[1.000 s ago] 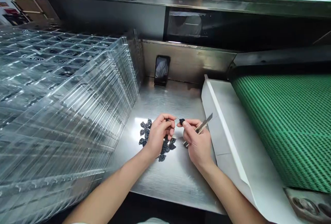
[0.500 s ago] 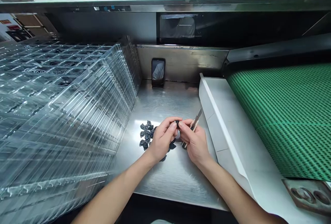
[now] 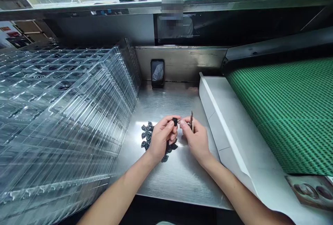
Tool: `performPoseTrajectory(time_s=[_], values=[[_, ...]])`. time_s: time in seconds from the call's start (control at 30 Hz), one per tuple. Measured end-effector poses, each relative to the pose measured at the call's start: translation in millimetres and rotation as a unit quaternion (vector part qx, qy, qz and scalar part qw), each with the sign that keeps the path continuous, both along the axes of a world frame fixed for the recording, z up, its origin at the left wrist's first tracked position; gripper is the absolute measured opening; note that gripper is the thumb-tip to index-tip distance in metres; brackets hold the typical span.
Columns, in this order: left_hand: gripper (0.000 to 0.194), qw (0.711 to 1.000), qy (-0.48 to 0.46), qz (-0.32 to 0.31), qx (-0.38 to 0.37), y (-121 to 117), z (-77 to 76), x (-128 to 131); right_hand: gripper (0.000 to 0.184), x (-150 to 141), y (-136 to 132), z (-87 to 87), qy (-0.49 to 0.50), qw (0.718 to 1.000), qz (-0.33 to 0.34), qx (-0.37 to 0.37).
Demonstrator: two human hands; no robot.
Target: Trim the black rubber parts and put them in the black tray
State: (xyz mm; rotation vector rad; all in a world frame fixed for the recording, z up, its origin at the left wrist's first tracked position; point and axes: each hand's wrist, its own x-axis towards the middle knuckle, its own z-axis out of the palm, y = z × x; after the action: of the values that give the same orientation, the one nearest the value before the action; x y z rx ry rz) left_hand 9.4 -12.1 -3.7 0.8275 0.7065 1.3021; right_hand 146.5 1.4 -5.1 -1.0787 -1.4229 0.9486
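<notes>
Being pinched narrowly between the fingers [image 3: 169, 124] of the left hand [image 3: 162, 140], a small black moulded part [image 3: 175, 121] was held just beside the right fingertips [image 3: 182, 122]. A utility knife [image 3: 191, 121] was gripped upright in the closed fingers of the right hand [image 3: 197, 140]. Further dark parts [image 3: 147, 135] were heaped on the steel table [image 3: 177, 180] at nine o'clock from the left hand, with more partly hidden beneath it. Clear plastic trays [image 3: 65, 114] were stacked farther out at nine o'clock, a phone [image 3: 157, 73] was propped at twelve, and a green conveyor belt [image 3: 281, 114] was seen at three.
</notes>
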Motion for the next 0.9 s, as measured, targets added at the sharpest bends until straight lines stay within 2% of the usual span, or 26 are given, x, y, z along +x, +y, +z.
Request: performPoseTrajectory(time_s=[0.13,0.2,0.4,0.9], values=[[0.034,0.999,-0.037,0.01,-0.002,0.0,3.3,-2.6,0.039,4.6,2.8,-5.6,-0.1,0.988,0.023,0.111],[0.035,0.999,-0.041,0.014,0.001,-0.4,4.2,-3.3,0.037,4.9,2.8,-7.4,-0.141,0.98,0.027,0.137],[0.036,0.998,-0.052,0.027,-0.004,-1.0,4.8,-3.7,0.03,4.1,1.2,-8.9,-0.199,0.965,0.002,0.168],[0.034,0.997,-0.075,0.026,-0.019,-1.9,8.7,-5.4,0.029,4.5,0.2,-4.5,-0.201,0.959,-0.018,0.202]])
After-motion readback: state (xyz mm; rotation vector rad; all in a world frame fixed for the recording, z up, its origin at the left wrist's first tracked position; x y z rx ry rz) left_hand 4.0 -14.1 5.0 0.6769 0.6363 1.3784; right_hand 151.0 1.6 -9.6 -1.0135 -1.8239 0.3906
